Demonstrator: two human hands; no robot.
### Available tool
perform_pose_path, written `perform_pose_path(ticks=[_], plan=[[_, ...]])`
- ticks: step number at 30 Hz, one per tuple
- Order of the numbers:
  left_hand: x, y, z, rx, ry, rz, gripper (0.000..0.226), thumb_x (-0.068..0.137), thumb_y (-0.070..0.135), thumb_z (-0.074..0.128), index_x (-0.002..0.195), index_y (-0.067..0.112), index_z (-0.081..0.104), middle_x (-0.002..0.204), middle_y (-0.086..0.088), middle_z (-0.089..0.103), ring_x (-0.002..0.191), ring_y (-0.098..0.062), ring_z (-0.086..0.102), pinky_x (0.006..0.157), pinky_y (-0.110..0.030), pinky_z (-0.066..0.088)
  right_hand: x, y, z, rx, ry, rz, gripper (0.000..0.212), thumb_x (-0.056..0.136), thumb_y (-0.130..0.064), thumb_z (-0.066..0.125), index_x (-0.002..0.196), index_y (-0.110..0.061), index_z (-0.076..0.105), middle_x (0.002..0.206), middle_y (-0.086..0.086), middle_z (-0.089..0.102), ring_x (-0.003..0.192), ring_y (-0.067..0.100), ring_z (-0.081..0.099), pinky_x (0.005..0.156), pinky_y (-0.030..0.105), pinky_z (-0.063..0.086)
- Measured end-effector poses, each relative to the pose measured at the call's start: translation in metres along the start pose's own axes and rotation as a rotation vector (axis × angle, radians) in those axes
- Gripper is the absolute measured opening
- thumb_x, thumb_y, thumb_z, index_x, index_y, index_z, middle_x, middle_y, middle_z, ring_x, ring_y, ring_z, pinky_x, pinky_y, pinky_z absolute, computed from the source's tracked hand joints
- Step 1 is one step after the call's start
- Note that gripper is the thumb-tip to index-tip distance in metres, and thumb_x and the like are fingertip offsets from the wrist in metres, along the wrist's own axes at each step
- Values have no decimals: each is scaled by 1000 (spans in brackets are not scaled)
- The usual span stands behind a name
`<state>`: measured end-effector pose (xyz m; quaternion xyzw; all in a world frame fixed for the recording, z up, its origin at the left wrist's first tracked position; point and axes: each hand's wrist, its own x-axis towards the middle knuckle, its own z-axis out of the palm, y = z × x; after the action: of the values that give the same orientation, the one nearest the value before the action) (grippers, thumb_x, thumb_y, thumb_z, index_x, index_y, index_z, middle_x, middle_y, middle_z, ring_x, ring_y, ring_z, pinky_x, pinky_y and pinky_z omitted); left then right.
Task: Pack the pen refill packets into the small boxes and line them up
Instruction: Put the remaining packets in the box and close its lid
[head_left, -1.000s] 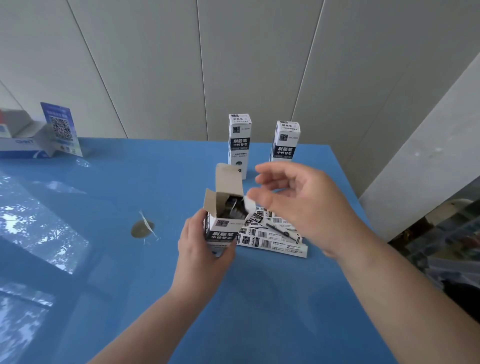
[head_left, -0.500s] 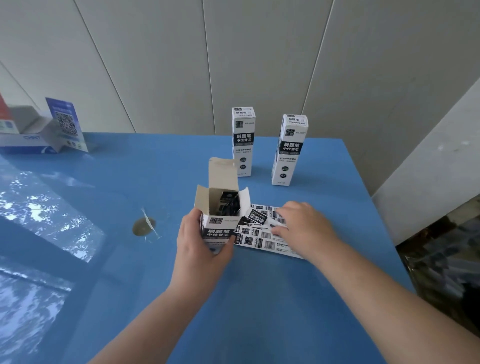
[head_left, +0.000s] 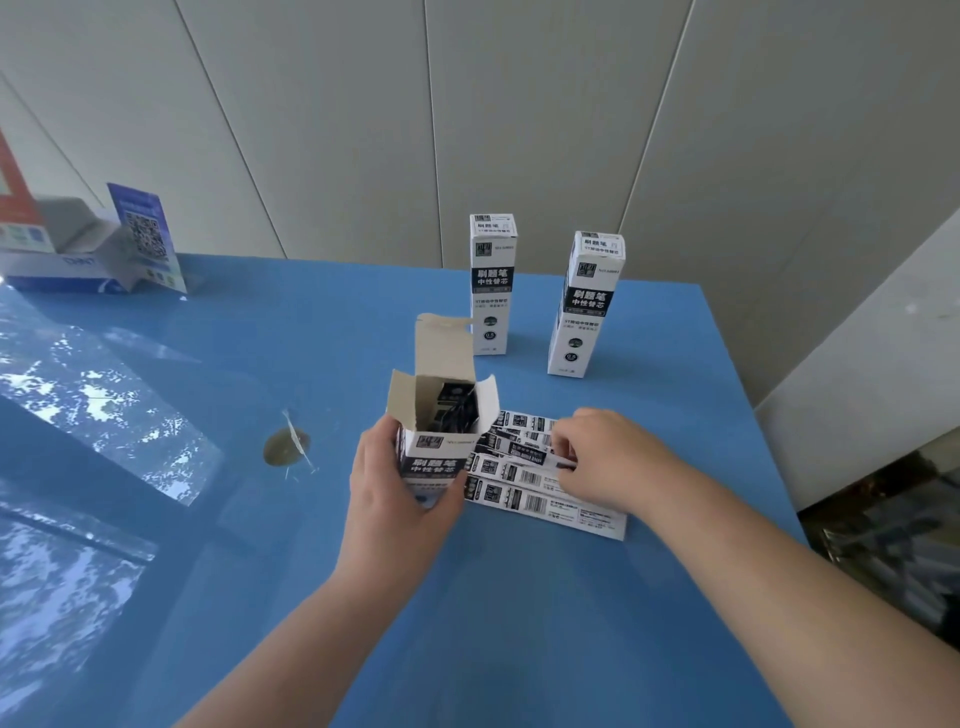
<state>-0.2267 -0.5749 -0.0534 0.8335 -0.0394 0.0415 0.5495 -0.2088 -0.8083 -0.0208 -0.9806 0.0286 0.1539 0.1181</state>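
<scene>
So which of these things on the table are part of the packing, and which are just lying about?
Part of the job: open box held by left hand; loose packets under right hand; two closed boxes.

Just lying about: QR card, cardboard carton, brown smudge.

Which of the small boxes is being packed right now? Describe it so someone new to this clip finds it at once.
On the blue table, two closed boxes stand upright near the far edge. Nearer the camera, the left hand grips the open box, beside loose refill packets that the right hand is picking at. Only this box has flaps raised, with dark packets showing inside.
</scene>
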Motion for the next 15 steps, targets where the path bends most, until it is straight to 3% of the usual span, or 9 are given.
perform_pose_path(ticks=[4, 7, 11, 15], plan=[[0, 0, 0, 0, -4, 3, 52, 71, 40, 75, 104, 61, 40, 110, 9, 62, 109, -21, 62, 87, -47, 55, 0, 3, -1, 56, -46, 57, 17, 82, -17, 61, 88, -30, 52, 89, -12, 58, 86, 14, 56, 59, 28, 40], [1, 2, 1, -15, -11, 4, 51, 68, 49, 70, 108, 63, 40, 112, 11, 62, 110, -21, 62, 90, -48, 55, -2, 1, -4, 59, -59, 61, 16, 84, -21, 63, 86, -34, 55, 88, -16, 57, 89, 13, 57, 59, 26, 39], [1, 2, 2, -31, -14, 20, 53, 67, 52, 68, 110, 66, 40, 113, 14, 61, 111, -20, 61, 92, -48, 54, -8, 2, -10, 78, -38, 71, 8, 81, -25, 64, 89, -27, 65, 90, -10, 66, 86, 15, 63, 70, 33, 54], [1, 2, 1, -38, -20, 28, 53, 67, 54, 68, 111, 68, 40, 113, 17, 60, 111, -18, 61, 91, -46, 54, -14, 6, -22, 182, 41, 72, 16, 82, -30, 73, 98, -29, 67, 90, -14, 65, 89, 11, 63, 79, 33, 55]])
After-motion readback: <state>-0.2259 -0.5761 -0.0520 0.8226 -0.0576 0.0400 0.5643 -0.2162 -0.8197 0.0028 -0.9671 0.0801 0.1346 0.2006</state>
